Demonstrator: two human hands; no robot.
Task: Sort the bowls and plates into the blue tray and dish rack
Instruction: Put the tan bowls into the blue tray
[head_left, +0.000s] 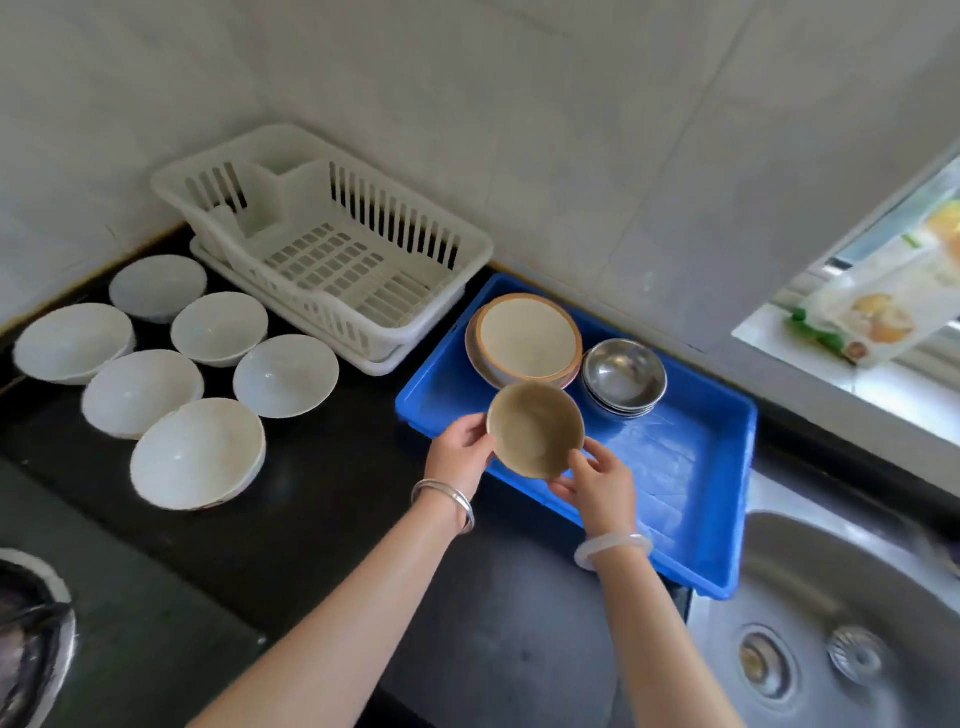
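Both hands hold a small tan bowl over the near left part of the blue tray. My left hand grips its left rim and my right hand grips its lower right rim. In the tray's far corner lies a stack of cream plates with brown rims, and beside it a stack of steel bowls. The white dish rack stands empty at the back. Several white bowls sit on the black counter to the left.
A steel sink with its drain lies at the lower right, touching the tray's right end. A stove burner and pot edge show at the lower left. A tiled wall runs behind, with a food packet on the window sill.
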